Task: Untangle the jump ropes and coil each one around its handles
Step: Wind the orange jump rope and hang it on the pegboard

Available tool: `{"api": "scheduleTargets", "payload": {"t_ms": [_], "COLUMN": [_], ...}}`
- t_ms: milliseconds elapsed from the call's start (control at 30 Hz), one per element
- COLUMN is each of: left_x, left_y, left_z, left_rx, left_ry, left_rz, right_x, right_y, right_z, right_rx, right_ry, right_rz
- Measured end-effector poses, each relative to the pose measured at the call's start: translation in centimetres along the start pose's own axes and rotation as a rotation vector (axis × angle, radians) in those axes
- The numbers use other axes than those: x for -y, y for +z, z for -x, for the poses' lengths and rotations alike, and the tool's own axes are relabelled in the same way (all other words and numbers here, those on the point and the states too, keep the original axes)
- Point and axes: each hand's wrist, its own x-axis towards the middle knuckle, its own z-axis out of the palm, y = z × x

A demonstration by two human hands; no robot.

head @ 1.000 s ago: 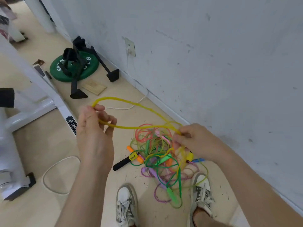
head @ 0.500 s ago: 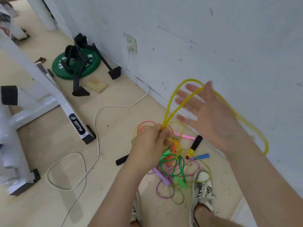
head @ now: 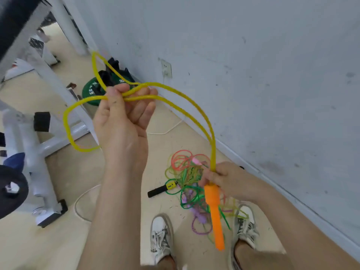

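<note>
R hand point(head: 224, 179), low & closest to the body, has fingers curled tight round the top of the orange handle point(head: 215, 213), right where the yellow rope point(head: 194, 106) enters it. The handle hangs pointing down, its tip over the floor btw the two shoes, nearer the R shoe point(head: 245, 224). Can't tell if it's one handle or two held together. L hand point(head: 124, 117) is raised higher & further left, palm facing the camera, thumb & fingers pinching several passes of the yellow rope at the fingertips. From that pinch two strands arc out to the right & drop to the R hand. On the other side one loop sticks up & away, and a bigger one sags left & down past the wrist. So the yellow rope is all in the air, strung btw the hands. L shoe point(head: 161, 236) is on the floor below, apart from the pile. The pile of tangled ropes point(head: 188, 178) lies on the floor ahead of the shoes, near the wall base: green, pink/red, purple & pale yellow-green cords mixed together, some reaching the R shoe. A black handle w/ yellow collar point(head: 160, 190) pokes out of the pile's left side, flat on the floor. A white cable point(head: 167, 131) lies on the floor beyond. A white metal frame point(head: 48, 141) stands at left. Furthest: a green weight plate point(head: 90, 90) flat by the wall point(head: 253, 75), w/ black stands on it, & a wall socket point(head: 166, 69) above.
</note>
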Motion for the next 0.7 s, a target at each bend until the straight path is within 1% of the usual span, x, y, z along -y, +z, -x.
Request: {"api": "scheduleTargets", "payload": {"t_ms": [33, 67, 100, 133, 200, 233, 267, 333, 400, 467, 500, 567, 600, 633, 667, 700], "left_x": [0.1, 0.6, 1.1, 1.6, 2.0, 1.6, 1.0, -0.5, -2.4, -4.4, -5.5, -8.0, -9.2, -10.4, -11.4, -12.3], "left_y": [0.0, -0.1, -0.4, -0.7, -1.0, -0.9, -0.6, 0.2, 1.3, 2.8, 3.6, 5.6, 6.5, 7.4, 8.1, 8.8], "left_z": [0.9, 2.3, 4.1, 6.2, 10.7, 12.6, 14.1, 16.2, 17.5, 18.5, 18.9, 19.6, 19.6, 19.5, 19.4, 19.4], "left_rx": [-0.01, 0.001, 0.069, 0.201, 0.498, 0.583, 0.615, 0.571, 0.461, 0.376, 0.353, 0.33, 0.33, 0.333, 0.337, 0.343], "left_ry": [-0.104, -0.208, -0.298, -0.355, -0.405, -0.417, -0.414, -0.392, -0.383, -0.37, -0.367, -0.356, -0.34, -0.318, -0.287, -0.257], "left_rz": [-0.054, -0.156, -0.275, -0.407, -0.599, -0.641, -0.653, -0.59, -0.466, -0.343, -0.287, -0.209, -0.176, -0.154, -0.148, -0.153], "right_x": [1.6, 3.5, 5.6, 7.5, 11.2, 12.8, 14.1, 15.6, 15.9, 15.2, 14.2, 11.7, 10.2, 8.7, 7.2, 6.0], "right_y": [-0.5, -1.2, -2.0, -2.8, -4.4, -5.0, -5.3, -5.6, -5.6, -5.2, -4.8, -2.9, -1.4, 0.1, 1.4, 2.6], "right_z": [1.3, 2.6, 4.0, 5.2, 7.3, 8.3, 9.3, 11.1, 12.7, 14.5, 15.5, 17.9, 19.1, 20.1, 20.7, 21.2], "right_rx": [-0.071, -0.126, -0.174, -0.216, -0.265, -0.267, -0.269, -0.275, -0.288, -0.24, -0.168, 0.07, 0.189, 0.261, 0.269, 0.225], "right_ry": [-0.026, -0.05, -0.082, -0.122, -0.207, -0.235, -0.247, -0.247, -0.257, -0.26, -0.253, -0.248, -0.246, -0.23, -0.201, -0.169], "right_rz": [-0.148, -0.317, -0.446, -0.501, -0.421, -0.354, -0.298, -0.314, -0.463, -0.593, -0.641, -0.725, -0.688, -0.57, -0.397, -0.246]}}
